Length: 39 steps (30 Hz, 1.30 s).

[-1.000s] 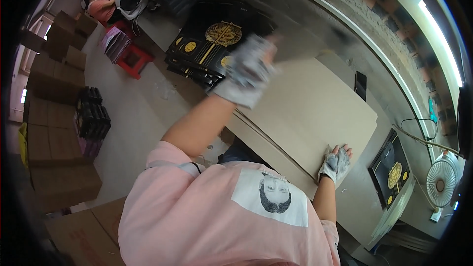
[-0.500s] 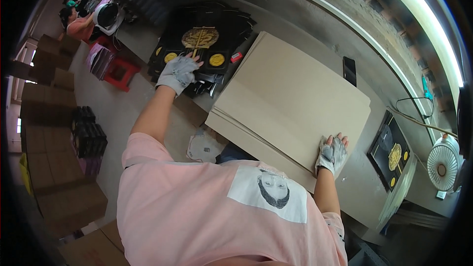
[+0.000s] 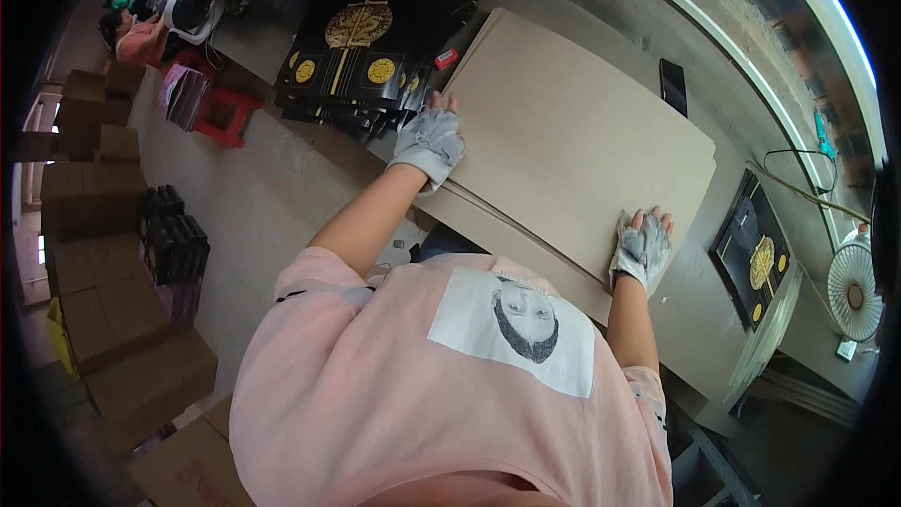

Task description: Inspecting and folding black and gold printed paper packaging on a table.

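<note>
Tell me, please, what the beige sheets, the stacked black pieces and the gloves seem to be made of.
Beige sheets: probably matte cardboard or fibreboard, given their plain, dull, flat faces.
Black pieces: perhaps coated card or plastic, slightly glossy, since their edges catch light.
Gloves: apparently matte fabric, judging by soft creases and grey smudges.

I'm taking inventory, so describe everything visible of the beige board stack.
The beige board stack looks like cardboard: large, flat, plain, roughly rectangular sheets, their edges slightly offset. It lies flat on the grey table, beside a black phone. The right hand rests on its near right part; the left hand is at its left edge, though contact there is hard to tell.
</note>
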Tool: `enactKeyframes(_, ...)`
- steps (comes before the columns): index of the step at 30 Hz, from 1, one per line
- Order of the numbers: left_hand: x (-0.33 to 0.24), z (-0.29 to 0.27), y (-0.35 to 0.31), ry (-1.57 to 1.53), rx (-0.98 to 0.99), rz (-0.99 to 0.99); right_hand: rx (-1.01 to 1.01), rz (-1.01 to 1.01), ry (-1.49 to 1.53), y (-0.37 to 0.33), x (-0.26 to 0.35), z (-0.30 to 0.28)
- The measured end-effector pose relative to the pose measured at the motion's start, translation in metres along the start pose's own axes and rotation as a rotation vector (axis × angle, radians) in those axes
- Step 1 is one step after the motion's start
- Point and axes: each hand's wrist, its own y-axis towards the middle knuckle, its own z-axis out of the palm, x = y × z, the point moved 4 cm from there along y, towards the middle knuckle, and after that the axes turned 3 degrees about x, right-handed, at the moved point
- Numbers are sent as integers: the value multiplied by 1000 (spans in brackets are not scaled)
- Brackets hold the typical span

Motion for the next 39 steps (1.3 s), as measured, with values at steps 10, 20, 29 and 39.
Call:
enactKeyframes(10,24,-13,10,-191,34,-186,-16,-33,16,-2,-1,-2)
enactKeyframes(20,24,-75,71,-1145,594,-116,-30,13,-13,-6,-9,2)
enactKeyframes(29,-116,-77,51,-176,160,437,-19,4,-39,-5,-11,6)
enactKeyframes(39,-168,-65,26,45,155,527,-123,-72,-58,-6,-2,3)
